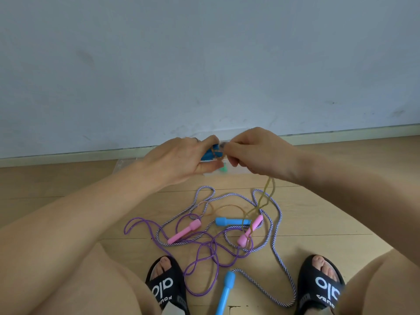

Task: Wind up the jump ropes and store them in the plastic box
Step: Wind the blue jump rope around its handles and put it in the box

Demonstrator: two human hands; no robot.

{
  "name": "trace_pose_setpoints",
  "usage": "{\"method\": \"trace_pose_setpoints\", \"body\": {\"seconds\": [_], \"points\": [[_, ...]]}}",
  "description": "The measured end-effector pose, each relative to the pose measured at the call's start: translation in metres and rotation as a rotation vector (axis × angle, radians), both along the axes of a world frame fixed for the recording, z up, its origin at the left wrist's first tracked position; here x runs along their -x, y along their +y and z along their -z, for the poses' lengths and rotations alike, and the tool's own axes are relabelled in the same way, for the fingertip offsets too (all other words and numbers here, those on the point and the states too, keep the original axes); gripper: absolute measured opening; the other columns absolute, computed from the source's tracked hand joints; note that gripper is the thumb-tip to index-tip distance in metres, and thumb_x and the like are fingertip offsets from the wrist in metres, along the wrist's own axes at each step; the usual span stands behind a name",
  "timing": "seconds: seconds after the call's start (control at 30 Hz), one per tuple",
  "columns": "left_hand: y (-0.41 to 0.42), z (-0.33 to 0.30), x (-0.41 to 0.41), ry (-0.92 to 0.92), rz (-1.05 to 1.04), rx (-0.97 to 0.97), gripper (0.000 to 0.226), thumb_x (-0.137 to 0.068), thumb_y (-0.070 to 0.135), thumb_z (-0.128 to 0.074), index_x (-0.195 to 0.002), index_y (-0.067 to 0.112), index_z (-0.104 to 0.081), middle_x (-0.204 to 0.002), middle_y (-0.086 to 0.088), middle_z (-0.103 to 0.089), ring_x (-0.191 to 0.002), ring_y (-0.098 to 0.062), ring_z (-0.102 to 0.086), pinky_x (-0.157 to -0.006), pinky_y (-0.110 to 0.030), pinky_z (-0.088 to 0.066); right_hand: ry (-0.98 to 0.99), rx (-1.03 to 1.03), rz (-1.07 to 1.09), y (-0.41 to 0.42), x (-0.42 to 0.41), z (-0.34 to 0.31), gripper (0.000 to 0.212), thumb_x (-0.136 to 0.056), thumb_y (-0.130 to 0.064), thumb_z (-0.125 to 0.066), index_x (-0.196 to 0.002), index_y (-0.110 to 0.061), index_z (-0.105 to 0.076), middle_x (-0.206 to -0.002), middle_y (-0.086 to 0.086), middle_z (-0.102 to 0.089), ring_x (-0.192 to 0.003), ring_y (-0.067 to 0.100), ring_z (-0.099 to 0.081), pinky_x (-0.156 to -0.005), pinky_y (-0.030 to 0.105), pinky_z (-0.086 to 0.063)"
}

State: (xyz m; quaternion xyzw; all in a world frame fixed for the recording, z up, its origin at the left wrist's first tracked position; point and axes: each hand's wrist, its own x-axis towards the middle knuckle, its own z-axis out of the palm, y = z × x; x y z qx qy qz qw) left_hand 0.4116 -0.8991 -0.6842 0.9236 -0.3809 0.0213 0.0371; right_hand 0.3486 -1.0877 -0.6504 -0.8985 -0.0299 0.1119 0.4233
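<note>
Currently the left hand grips a blue handle at frame centre while the right hand pinches the amber rope — keep turns snug, even; the plastic box sits just behind, largely hidden.

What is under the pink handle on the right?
The pink handle lies over striped rope and purple rope on the wooden floor. An olive cord crosses it. What lies directly beneath is covered.
</note>
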Motion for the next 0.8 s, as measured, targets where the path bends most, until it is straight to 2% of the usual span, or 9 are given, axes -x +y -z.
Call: {"method": "trace_pose_setpoints", "body": {"seconds": [0.07, 0.17, 0.27, 0.37, 0.43, 0.5, 0.57, 0.7, 0.8], "points": [[-0.004, 0.003, 0.005, 0.013, 0.025, -0.052, 0.039, -0.092, 0.065, -0.039, -0.111, 0.032, -0.049, -0.079, 0.001, -0.059, -0.076, -0.026, -0.062, -0.06, -0.032, -0.041, -0.114, 0.113, -0.102, 0.001, 0.002, -0.002, 0.042, -0.094, -0.037, -0.054, -0.067, -0.005, -0.059, -0.056, 0.002, -0.041, -0.047, 0.01, -0.033, -0.044, 0.019, -0.028], [-0.01, 0.008, 0.01, -0.031, 0.097, -0.108, 0.047, -0.089, 0.07, -0.028, -0.121, 0.037, -0.039, -0.098, -0.004, -0.065, -0.086, -0.028, -0.064, -0.069, -0.033, -0.048, -0.21, 0.116, -0.093, -0.005, -0.004, -0.008, 0.042, -0.094, -0.037, -0.057, -0.062, -0.009, -0.059, -0.05, -0.004, -0.036, -0.045, 0.009, -0.031, -0.042, 0.016, -0.028], [-0.012, 0.002, 0.016, -0.125, 0.132, -0.014, 0.065, -0.087, 0.069, -0.027, -0.131, 0.026, -0.048, -0.088, -0.004, -0.063, -0.074, -0.03, -0.062, -0.058, -0.032, -0.043, -0.205, 0.015, -0.062, -0.014, -0.013, -0.008, 0.049, -0.096, -0.043, -0.055, -0.056, -0.015, -0.054, -0.048, -0.009, -0.039, -0.048, 0.008, -0.031, -0.043, 0.015, -0.026], [-0.011, -0.004, 0.025, -0.157, 0.192, 0.103, 0.064, -0.089, 0.068, -0.033, -0.121, 0.017, -0.057, -0.076, -0.003, -0.063, -0.06, -0.029, -0.059, -0.049, -0.031, -0.044, -0.168, -0.069, -0.103, -0.016, -0.016, -0.003, 0.051, -0.098, -0.042, -0.055, -0.057, -0.014, -0.042, -0.053, -0.009, -0.035, -0.052, 0.009, -0.031, -0.049, 0.017, -0.028], [-0.01, -0.008, 0.029, -0.147, 0.172, 0.121, 0.061, -0.088, 0.067, -0.04, -0.114, 0.015, -0.057, -0.075, 0.0, -0.062, -0.057, -0.025, -0.051, -0.045, -0.024, -0.033, -0.12, -0.151, -0.126, -0.016, -0.018, 0.002, 0.049, -0.098, -0.041, -0.055, -0.062, -0.01, -0.042, -0.061, -0.001, -0.034, -0.056, 0.011, -0.03, -0.054, 0.021, -0.029], [-0.011, -0.013, 0.032, -0.117, 0.122, 0.126, 0.06, -0.087, 0.066, -0.044, -0.112, 0.012, -0.055, -0.074, 0.005, -0.051, -0.059, -0.019, -0.039, -0.046, -0.019, -0.022, -0.06, -0.256, -0.137, -0.017, -0.019, 0.004, 0.046, -0.098, -0.039, -0.056, -0.064, -0.009, -0.043, -0.065, 0.002, -0.035, -0.061, 0.014, -0.032, -0.057, 0.024, -0.029], [-0.011, -0.018, 0.034, -0.099, 0.095, 0.16, 0.066, -0.083, 0.068, -0.044, -0.118, 0.013, -0.054, -0.076, 0.009, -0.045, -0.062, -0.017, -0.037, -0.05, -0.027, -0.025, -0.008, -0.373, -0.154, -0.017, -0.021, 0.005, 0.043, -0.098, -0.039, -0.056, -0.066, -0.01, -0.047, -0.067, 0.004, -0.038, -0.065, 0.019, -0.034, -0.059, 0.028, -0.031], [-0.009, -0.025, 0.034, -0.117, 0.086, 0.227, 0.069, -0.079, 0.072, -0.045, -0.113, 0.013, -0.053, -0.074, 0.007, -0.051, -0.059, -0.019, -0.041, -0.054, -0.029, -0.03, 0.052, -0.483, -0.162, -0.018, -0.022, 0.009, 0.047, -0.098, -0.046, -0.053, -0.08, -0.002, -0.056, -0.066, 0.007, -0.045, -0.061, 0.019, -0.037, -0.059, 0.031, -0.03], [-0.008, -0.023, 0.034, -0.169, 0.112, 0.224, 0.05, -0.083, 0.055, -0.057, -0.107, 0.011, -0.056, -0.072, 0.003, -0.057, -0.055, -0.022, -0.044, -0.052, -0.027, -0.03, 0.102, -0.503, -0.127, -0.016, -0.022, 0.016, 0.061, -0.092, -0.055, -0.056, -0.084, 0.005, -0.057, -0.075, 0.014, -0.047, -0.07, 0.027, -0.035, -0.063, 0.035, -0.028]]}}
